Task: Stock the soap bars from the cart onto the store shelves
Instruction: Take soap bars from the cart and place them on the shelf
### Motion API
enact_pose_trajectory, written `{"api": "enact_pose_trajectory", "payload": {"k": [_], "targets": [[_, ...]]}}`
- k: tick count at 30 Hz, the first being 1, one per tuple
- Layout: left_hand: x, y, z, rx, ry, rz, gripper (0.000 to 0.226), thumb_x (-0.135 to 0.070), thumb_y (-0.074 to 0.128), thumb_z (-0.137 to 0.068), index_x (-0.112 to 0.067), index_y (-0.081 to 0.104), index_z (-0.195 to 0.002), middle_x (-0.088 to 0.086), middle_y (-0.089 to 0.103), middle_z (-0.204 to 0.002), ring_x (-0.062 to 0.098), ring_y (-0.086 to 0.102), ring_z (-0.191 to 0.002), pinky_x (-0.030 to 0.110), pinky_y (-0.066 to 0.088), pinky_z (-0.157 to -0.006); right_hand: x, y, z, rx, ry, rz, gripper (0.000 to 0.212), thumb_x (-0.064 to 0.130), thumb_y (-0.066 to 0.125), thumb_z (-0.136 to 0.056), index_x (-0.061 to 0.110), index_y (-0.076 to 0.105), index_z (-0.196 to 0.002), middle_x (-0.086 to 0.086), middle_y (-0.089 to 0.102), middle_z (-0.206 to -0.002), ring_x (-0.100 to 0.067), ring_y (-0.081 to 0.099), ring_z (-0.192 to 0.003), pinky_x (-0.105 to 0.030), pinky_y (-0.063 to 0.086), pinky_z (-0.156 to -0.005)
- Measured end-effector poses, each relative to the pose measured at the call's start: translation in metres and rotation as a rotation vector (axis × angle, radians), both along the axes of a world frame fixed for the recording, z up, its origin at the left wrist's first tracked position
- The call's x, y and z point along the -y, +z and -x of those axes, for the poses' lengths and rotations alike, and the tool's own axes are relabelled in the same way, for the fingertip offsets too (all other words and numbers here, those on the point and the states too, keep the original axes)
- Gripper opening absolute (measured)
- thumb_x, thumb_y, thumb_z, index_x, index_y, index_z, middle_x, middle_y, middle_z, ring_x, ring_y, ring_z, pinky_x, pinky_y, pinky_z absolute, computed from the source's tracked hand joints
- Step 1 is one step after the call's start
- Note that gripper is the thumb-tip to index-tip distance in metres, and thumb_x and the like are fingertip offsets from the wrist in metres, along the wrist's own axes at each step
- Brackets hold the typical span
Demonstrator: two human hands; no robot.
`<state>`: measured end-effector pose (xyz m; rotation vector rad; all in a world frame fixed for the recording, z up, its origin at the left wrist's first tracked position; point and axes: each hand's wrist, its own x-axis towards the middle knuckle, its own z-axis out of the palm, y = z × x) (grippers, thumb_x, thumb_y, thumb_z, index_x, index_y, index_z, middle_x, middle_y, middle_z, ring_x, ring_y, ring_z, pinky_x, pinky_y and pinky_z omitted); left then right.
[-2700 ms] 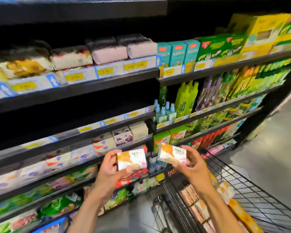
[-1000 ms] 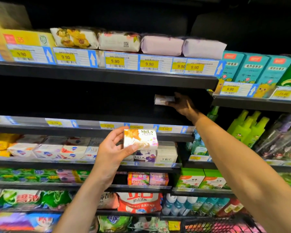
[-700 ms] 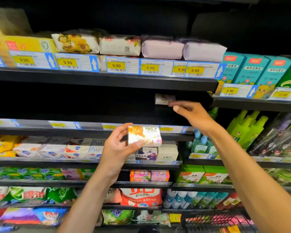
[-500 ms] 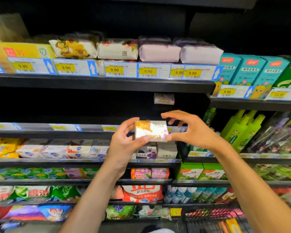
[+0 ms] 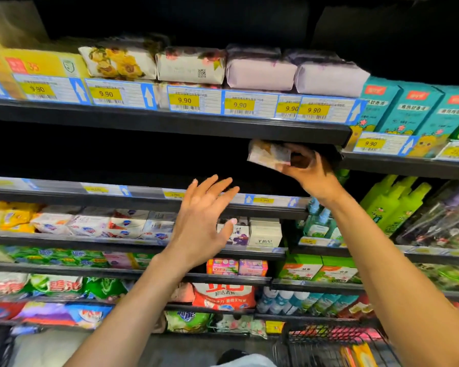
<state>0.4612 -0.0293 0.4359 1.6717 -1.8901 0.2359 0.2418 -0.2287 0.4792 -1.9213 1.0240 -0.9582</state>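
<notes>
My right hand point(image 5: 309, 172) is raised into the dark second shelf bay and is shut on a white and orange soap bar box point(image 5: 268, 154), held tilted just under the upper shelf's edge point(image 5: 170, 123). The soap box placed there earlier cannot be made out behind it. My left hand point(image 5: 204, 223) hangs open with fingers spread, holding nothing, in front of the second shelf's price rail point(image 5: 143, 193). The black wire cart point(image 5: 329, 340) shows at the bottom right with packets inside.
The top shelf holds wrapped soap packs point(image 5: 260, 71) and teal boxes point(image 5: 406, 107). Below are rows of small soap boxes point(image 5: 265, 233), green bottles point(image 5: 390, 202) to the right, and detergent bags point(image 5: 223, 296) lower down. The second shelf bay is mostly dark.
The soap box passed from my left hand to my right hand, which lifted it up into the second shelf bay. My left hand let go and now hangs open.
</notes>
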Motion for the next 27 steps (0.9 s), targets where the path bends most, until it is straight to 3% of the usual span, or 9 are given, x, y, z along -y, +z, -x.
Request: {"api": "enact_pose_trajectory", "payload": {"k": [3,5,7,11,13,17,20,23,27], "targets": [[0.002,-0.012,0.001,0.205,0.034,-0.062,0.078,-0.044,0.062,-0.089,-0.024,0.03,-0.157,-0.002,0.032,-0.163,0.02,0.02,-0.154,0.059,0.011,-0.123,0.037,-0.01,-0.01,0.028,-0.041,0.041,0.045,0.006,0.082,-0.083,-0.005,0.065,-0.123,-0.015,0.071,-0.115,0.009,0.067,-0.084,-0.012,0.053,-0.081],[0.002,-0.016,0.001,0.252,0.047,-0.049,0.08,-0.044,0.061,-0.089,-0.023,0.028,-0.158,-0.001,0.032,-0.163,0.021,0.022,-0.153,0.06,0.012,-0.123,0.054,-0.014,-0.015,0.039,-0.052,0.036,0.046,0.01,0.085,-0.081,-0.008,0.066,-0.12,-0.018,0.072,-0.113,0.003,0.069,-0.086,-0.019,0.057,-0.082],[0.003,-0.02,0.001,0.273,0.061,-0.039,0.079,-0.046,0.06,-0.09,-0.023,0.027,-0.159,-0.001,0.033,-0.163,0.021,0.024,-0.153,0.06,0.013,-0.122,0.071,-0.02,-0.018,0.061,-0.032,0.027,0.048,0.0,0.081,-0.082,-0.017,0.06,-0.121,-0.02,0.07,-0.109,0.001,0.068,-0.085,-0.016,0.055,-0.078],[0.004,-0.023,-0.001,0.287,0.066,-0.019,0.078,-0.045,0.06,-0.091,-0.023,0.027,-0.159,-0.001,0.035,-0.161,0.021,0.026,-0.152,0.058,0.013,-0.123,0.086,-0.022,-0.026,0.12,-0.024,0.01,0.058,0.009,0.084,-0.077,-0.02,0.058,-0.119,0.0,0.074,-0.093,-0.006,0.069,-0.092,-0.024,0.054,-0.086],[0.004,-0.023,-0.002,0.277,0.063,-0.007,0.078,-0.044,0.061,-0.091,-0.023,0.028,-0.158,-0.002,0.038,-0.16,0.021,0.029,-0.15,0.058,0.013,-0.123,0.09,-0.024,-0.028,0.101,-0.002,-0.002,0.047,-0.004,0.078,-0.08,-0.018,0.057,-0.12,0.011,0.076,-0.087,0.001,0.069,-0.09,-0.02,0.053,-0.084],[0.006,-0.024,-0.002,0.264,0.074,-0.003,0.077,-0.045,0.06,-0.09,-0.025,0.028,-0.157,-0.003,0.039,-0.157,0.021,0.032,-0.148,0.057,0.014,-0.123,0.09,-0.025,-0.031,0.1,-0.013,0.071,0.055,0.002,0.082,-0.08,-0.016,0.056,-0.125,-0.023,0.068,-0.118,-0.016,0.066,-0.107,-0.03,0.054,-0.097],[0.006,-0.025,-0.001,0.248,0.083,0.008,0.076,-0.045,0.06,-0.09,-0.026,0.029,-0.157,-0.005,0.04,-0.156,0.019,0.033,-0.147,0.056,0.014,-0.123,0.09,-0.026,-0.031,0.048,-0.021,0.096,0.042,-0.005,0.073,-0.088,-0.015,0.056,-0.125,-0.019,0.066,-0.119,0.002,0.066,-0.097,-0.016,0.051,-0.089],[0.007,-0.026,-0.001,0.215,0.075,0.024,0.074,-0.043,0.062,-0.09,-0.026,0.031,-0.156,-0.007,0.041,-0.154,0.018,0.034,-0.145,0.055,0.014,-0.123,0.087,-0.023,-0.032,0.013,-0.022,0.097,0.042,0.001,0.072,-0.091,-0.008,0.057,-0.129,-0.017,0.065,-0.128,-0.009,0.065,-0.107,-0.02,0.049,-0.098],[0.007,-0.024,-0.001,0.204,0.072,0.016,0.074,-0.043,0.062,-0.09,-0.027,0.032,-0.155,-0.008,0.041,-0.154,0.016,0.035,-0.144,0.053,0.016,-0.123,0.092,-0.023,-0.034,-0.019,-0.033,0.103,0.044,-0.002,0.065,-0.095,-0.005,0.052,-0.137,-0.005,0.056,-0.127,-0.012,0.054,-0.113,-0.002,0.041,-0.086]]}}
